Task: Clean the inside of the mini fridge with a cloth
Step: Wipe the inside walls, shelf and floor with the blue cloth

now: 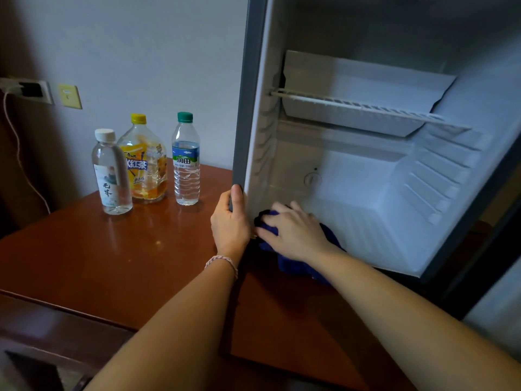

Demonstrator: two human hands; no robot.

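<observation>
Fridge (366, 179) stood open on a brown wooden table (98, 255), white inside, grey outer edge along its left side. A wire shelf (361, 107) ran across the upper part, with a metal freezer plate behind it. A round dial sat low on the back wall. Wall (127, 52) behind the table was pale, with a socket (31, 90) and a white cable hanging from it, and a yellow switch plate beside it.

Three bottles stood close together on the table, left of the fridge and apart from it: a yellow-capped tea bottle (145, 162) at the back, a green-capped water bottle (186, 162) on its right, a white-capped bottle (111, 173) in front left.

Cloth (296, 263), dark blue, lay on the fridge floor at the front left corner, trailing out over the front lip.

Right hand (293, 230) pressed down on the cloth, fingers spread and bent over it. Left hand (229, 221) gripped the fridge's left front edge, thumb up along the grey edge; a braided band was on that wrist.
</observation>
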